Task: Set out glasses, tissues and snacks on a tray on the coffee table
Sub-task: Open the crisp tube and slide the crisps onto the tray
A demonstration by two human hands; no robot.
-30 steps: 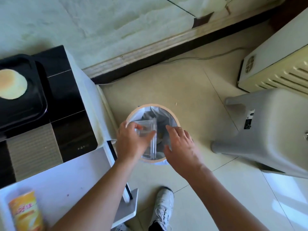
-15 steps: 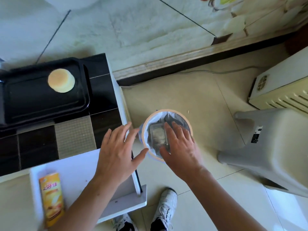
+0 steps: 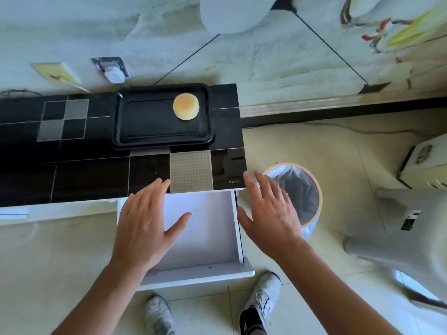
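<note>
Neither grip held anything: the left hand [image 3: 145, 223] hovered with fingers spread above the open drawer [image 3: 208, 240], while the right hand [image 3: 271, 213], equally slack and splayed, hung just beside the drawer's right wall, between it and the bin [image 3: 312, 189]. Both palms faced down, a posture that suggested hands freed of a load and heading back toward the desk [image 3: 84, 170] for the next item. Beyond the fingertips, well apart from either grip, the black tray [image 3: 150, 131] lay on the desk with a single round cake [image 3: 186, 106] in its far right corner, presumably set there as the first of the snacks. No glasses or tissues appeared on it, so the job looked barely begun. The drawer, as far as the left arm let it be seen, showed only its bare white floor.

Half a second before, the right hand had been over the bin's mouth, fingers on a clear wrapper, and the left was only crossing toward the drawer, where a yellow snack box lay. By this moment both hands had cleared the bin, the box was out of sight, and the view had swung up to take in the whole tray.
</note>
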